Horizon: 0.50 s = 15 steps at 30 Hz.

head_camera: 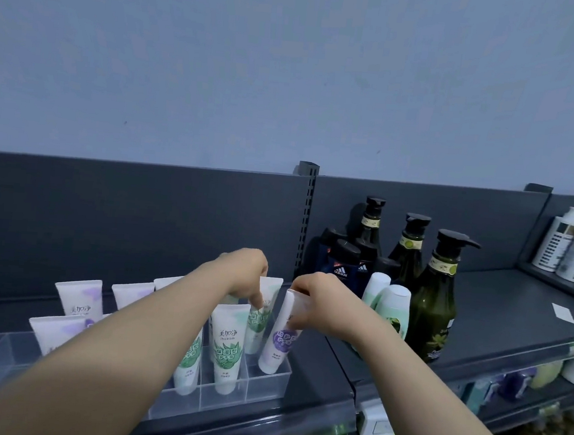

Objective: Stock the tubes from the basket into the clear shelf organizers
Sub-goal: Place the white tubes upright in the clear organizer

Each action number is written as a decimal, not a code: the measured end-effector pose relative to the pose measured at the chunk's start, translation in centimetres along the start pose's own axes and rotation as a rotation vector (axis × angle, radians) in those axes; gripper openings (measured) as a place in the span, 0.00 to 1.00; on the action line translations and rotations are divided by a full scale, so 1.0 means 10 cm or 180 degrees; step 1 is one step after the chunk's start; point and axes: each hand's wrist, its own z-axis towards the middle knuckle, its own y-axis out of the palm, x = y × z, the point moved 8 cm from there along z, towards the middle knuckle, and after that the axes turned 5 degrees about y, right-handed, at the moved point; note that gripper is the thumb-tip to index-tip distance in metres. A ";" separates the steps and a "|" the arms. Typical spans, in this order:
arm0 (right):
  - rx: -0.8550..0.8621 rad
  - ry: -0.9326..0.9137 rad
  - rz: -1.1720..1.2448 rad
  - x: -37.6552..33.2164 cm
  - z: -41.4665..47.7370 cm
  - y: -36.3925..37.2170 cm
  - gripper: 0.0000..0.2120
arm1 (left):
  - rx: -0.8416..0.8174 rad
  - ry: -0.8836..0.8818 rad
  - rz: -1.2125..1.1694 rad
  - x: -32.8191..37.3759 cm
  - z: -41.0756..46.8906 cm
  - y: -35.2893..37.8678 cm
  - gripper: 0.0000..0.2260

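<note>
A clear organizer point(267, 385) stands on the top shelf with white tubes upright in its slots, cap down. My right hand point(317, 298) grips the top of a purple-label tube point(277, 343) that sits tilted in the rightmost front slot. My left hand point(243, 272) reaches over the green-label tubes, its fingers curled down onto the top of the rear green tube point(259, 321). Another green tube point(227, 346) stands in front. Purple tubes point(78, 297) fill slots to the left. The basket is out of view.
Dark pump bottles point(435, 297), blue Adidas bottles point(342, 263) and pale green bottles point(393, 311) crowd the shelf right of the organizer. White bottles point(571, 246) stand at far right. A slotted upright post point(305, 218) rises behind. Lower shelves hold more goods.
</note>
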 end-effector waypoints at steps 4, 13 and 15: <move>0.0003 0.0034 0.0087 0.01 0.00 0.07 0.07 | -0.0029 0.0010 0.0099 -0.03 -0.02 0.02 0.13; -0.0101 -0.0101 -0.0359 -0.08 0.07 0.20 0.08 | 0.0220 0.0081 0.0079 -0.09 -0.10 -0.12 0.10; -0.0117 -0.0139 -0.0420 -0.10 0.06 0.20 0.12 | 0.0358 0.0122 0.0082 -0.08 -0.17 -0.19 0.09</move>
